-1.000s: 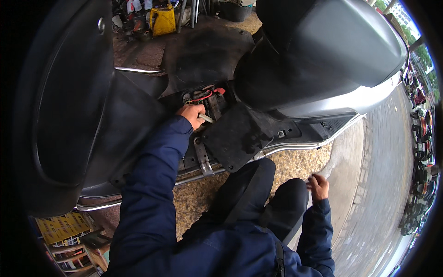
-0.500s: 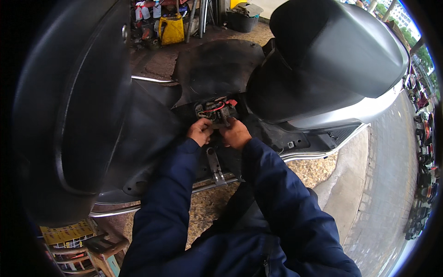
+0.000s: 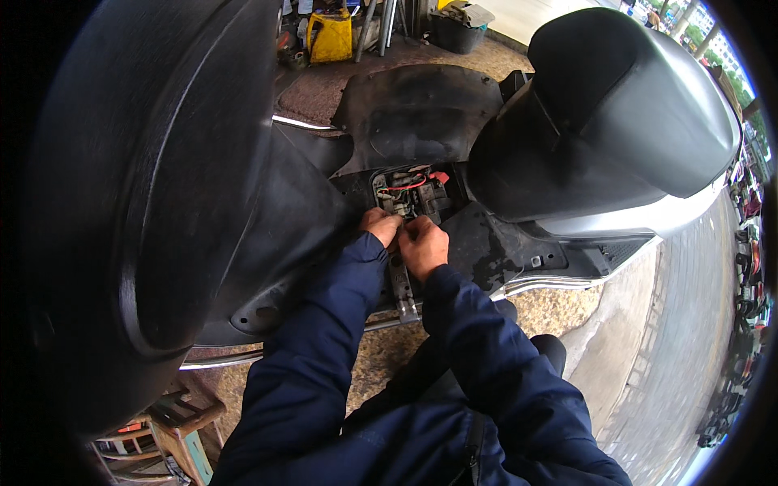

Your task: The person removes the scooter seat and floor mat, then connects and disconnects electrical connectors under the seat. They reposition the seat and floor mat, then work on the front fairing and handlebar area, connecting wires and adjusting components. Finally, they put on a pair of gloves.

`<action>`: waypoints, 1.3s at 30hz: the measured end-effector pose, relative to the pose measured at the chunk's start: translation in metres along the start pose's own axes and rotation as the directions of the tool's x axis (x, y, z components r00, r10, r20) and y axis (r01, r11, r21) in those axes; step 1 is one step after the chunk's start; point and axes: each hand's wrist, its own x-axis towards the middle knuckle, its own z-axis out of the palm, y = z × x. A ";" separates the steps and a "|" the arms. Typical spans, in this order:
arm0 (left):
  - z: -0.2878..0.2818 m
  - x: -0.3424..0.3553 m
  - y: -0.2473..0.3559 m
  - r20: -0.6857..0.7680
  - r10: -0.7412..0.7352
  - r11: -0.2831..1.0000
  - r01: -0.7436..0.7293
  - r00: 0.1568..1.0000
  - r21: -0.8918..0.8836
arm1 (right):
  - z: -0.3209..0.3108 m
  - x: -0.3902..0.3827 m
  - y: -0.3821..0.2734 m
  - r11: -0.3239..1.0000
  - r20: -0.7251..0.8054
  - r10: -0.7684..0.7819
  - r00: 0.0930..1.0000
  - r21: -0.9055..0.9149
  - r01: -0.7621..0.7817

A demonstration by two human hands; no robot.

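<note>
Both hands are at the near edge of an open compartment [image 3: 379, 180] in the floor of a black scooter. My left hand [image 3: 381, 226] has its fingers pinched together. Close beside it, my right hand [image 3: 423, 247] is closed too, thumb against fingers. Whatever lies between the fingertips is too small and covered to name. Inside the compartment are a red wire [image 3: 408, 186], a red cap [image 3: 439, 176] and a dark battery-like block [image 3: 432, 198]. A metal bracket [image 3: 402, 292] runs from below my hands toward the floorboard's near edge.
The scooter's front shield [image 3: 194, 162] rises at left, its seat [image 3: 616, 105] at right. Behind the compartment stands a lifted black floor mat [image 3: 421, 109]. A yellow container [image 3: 330, 36] and a dark tub [image 3: 456, 34] sit farther back. A wooden stool [image 3: 182, 433] is at lower left.
The view has shifted, so the scooter appears farther right. My hands have drawn nearer the bracket's upper end, and more of the block shows. The flat piece earlier between my hands is no longer visible.
</note>
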 end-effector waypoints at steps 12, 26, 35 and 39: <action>0.000 0.001 -0.006 0.035 0.085 0.995 -0.083 0.996 -0.056 | 0.002 0.006 0.011 0.727 0.209 0.404 0.891 0.517 -0.451; 0.002 -0.023 0.007 -0.006 0.208 0.978 -0.208 0.978 -0.011 | -0.016 0.007 -0.001 0.608 0.436 0.463 0.772 0.477 -0.635; -0.005 -0.009 0.009 0.089 0.360 0.928 -0.366 0.929 0.066 | -0.008 -0.001 0.001 0.726 0.424 0.406 0.810 0.389 -0.568; -0.012 -0.012 0.016 0.144 0.292 0.950 -0.304 0.945 0.068 | -0.003 -0.006 -0.002 0.812 0.359 0.381 0.852 0.310 -0.494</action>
